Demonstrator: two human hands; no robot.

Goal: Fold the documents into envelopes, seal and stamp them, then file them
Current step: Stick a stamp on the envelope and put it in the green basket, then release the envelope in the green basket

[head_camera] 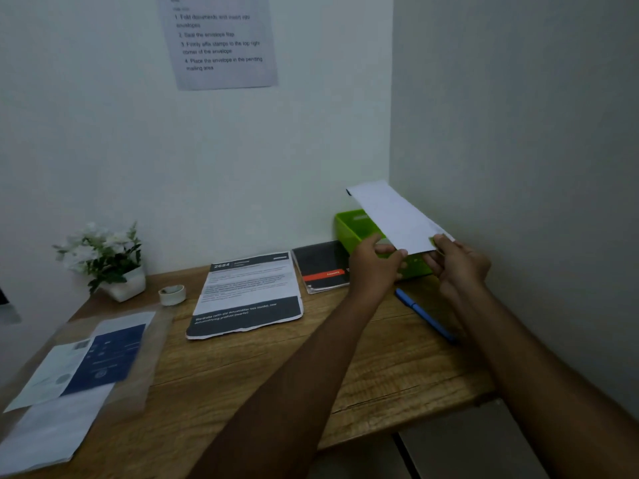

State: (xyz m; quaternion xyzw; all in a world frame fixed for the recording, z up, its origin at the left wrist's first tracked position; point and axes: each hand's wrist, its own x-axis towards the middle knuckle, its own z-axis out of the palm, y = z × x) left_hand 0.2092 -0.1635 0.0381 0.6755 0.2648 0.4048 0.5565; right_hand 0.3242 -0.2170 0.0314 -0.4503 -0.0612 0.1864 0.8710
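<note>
Both my hands hold a white envelope (394, 216) by its near end, tilted up over a green box (349, 229) in the desk's far right corner. My left hand (375, 267) pinches the envelope's left near corner and my right hand (456, 264) grips the right near corner. A stack of printed documents (247, 292) with dark header and footer bands lies in the middle of the wooden desk (276, 368). A roll of tape (172, 294) sits left of the stack.
A black notebook (321, 266) with a red band lies beside the green box. A blue pen (423, 314) rests under my right forearm. Blue-and-white papers (79, 368) in clear plastic lie at the near left. A white flower pot (107, 261) stands at the far left. An instruction sheet (219, 39) hangs on the wall.
</note>
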